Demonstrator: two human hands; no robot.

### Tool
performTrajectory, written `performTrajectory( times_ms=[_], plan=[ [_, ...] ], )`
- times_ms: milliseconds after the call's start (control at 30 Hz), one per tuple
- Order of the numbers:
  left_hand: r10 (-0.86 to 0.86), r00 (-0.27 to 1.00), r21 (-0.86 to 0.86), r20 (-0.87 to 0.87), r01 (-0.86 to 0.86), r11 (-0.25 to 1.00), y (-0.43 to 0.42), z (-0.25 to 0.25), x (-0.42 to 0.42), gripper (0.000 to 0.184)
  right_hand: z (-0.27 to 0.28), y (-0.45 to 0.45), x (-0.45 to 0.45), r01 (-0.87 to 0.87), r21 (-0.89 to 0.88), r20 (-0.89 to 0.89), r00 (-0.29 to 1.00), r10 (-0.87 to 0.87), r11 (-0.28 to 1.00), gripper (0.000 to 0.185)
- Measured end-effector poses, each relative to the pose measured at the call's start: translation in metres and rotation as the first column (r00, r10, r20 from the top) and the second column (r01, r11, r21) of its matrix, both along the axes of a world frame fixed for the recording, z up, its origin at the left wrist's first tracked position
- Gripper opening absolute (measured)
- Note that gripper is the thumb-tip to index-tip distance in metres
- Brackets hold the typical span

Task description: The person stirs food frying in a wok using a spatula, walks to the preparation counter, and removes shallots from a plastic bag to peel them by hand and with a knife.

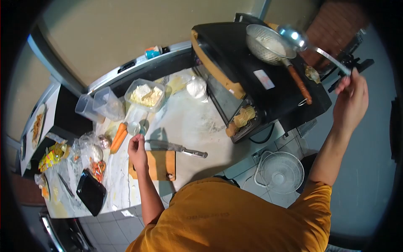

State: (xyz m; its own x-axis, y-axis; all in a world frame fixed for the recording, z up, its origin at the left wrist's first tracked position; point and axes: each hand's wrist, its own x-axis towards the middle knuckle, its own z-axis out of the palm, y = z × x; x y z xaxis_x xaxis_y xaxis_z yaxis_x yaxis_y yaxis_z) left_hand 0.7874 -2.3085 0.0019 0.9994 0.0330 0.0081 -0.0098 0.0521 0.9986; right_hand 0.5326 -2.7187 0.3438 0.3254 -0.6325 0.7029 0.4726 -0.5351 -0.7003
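Observation:
My right hand (353,94) is closed on the handle of a metal ladle (294,38), whose bowl is up beside a strainer (268,44) with white contents. That strainer, with a wooden handle, lies on the black appliance top. My left hand (137,151) is closed at the fingertips on a small clear cup (134,128), held above the counter. Close to this hand are two carrots (119,137), a knife (176,148) and a wooden cutting board (157,166). A clear tub (145,95) of pale, crumbly food stands farther back.
A bag of white powder (196,88) sits beside the black appliance (226,50). Empty plastic tubs (108,104), bagged foods and a black tray (91,192) occupy the left counter (113,197). A white fan (280,172) stands on the floor at right.

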Motion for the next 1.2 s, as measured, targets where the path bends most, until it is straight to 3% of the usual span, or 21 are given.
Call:
performTrajectory(
  times_ms=[100,200,300,367,467,600,667,1000,1200],
  plan=[
    [0.002,1.000,-0.004,0.021,-0.002,1.000,0.005,0.005,-0.004,0.016,-0.061,0.065,0.012,-0.137,-0.010,-0.121,0.984,0.135,0.991,0.017],
    [0.075,0.997,0.063,0.003,-0.075,0.995,0.012,0.010,-0.012,0.016,-0.146,0.100,0.033,-0.313,0.350,-0.186,0.900,0.393,0.883,0.016],
    [0.160,0.987,0.125,-0.031,-0.155,0.980,0.032,0.010,-0.026,0.018,-0.221,0.133,0.065,-0.218,0.759,-0.232,0.790,0.568,0.613,0.015],
    [0.203,0.977,0.150,-0.060,-0.193,0.970,0.047,0.006,-0.034,0.018,-0.280,0.150,0.079,-0.192,0.842,-0.240,0.704,0.668,0.505,0.013],
    [0.274,0.958,0.152,-0.086,-0.259,0.954,0.073,0.000,-0.047,0.018,-0.339,0.181,0.089,-0.154,0.886,-0.289,0.553,0.781,0.437,0.015],
    [0.376,0.921,0.184,-0.098,-0.354,0.917,0.096,-0.011,-0.071,0.018,-0.369,0.212,0.100,-0.140,0.894,-0.356,0.358,0.863,0.426,0.017],
    [0.405,0.906,0.216,-0.125,-0.373,0.902,0.104,-0.011,-0.083,0.020,-0.376,0.221,0.112,-0.156,0.884,-0.375,0.322,0.869,0.440,0.017],
    [0.422,0.889,0.189,-0.177,-0.390,0.901,0.160,-0.003,-0.061,0.020,-0.381,0.255,0.160,-0.191,0.836,-0.452,0.292,0.843,0.514,0.019],
    [0.399,0.909,0.157,-0.122,-0.379,0.912,0.205,-0.007,-0.022,0.019,-0.391,0.280,0.175,-0.226,0.725,-0.573,0.325,0.752,0.651,0.023]
  ],
)
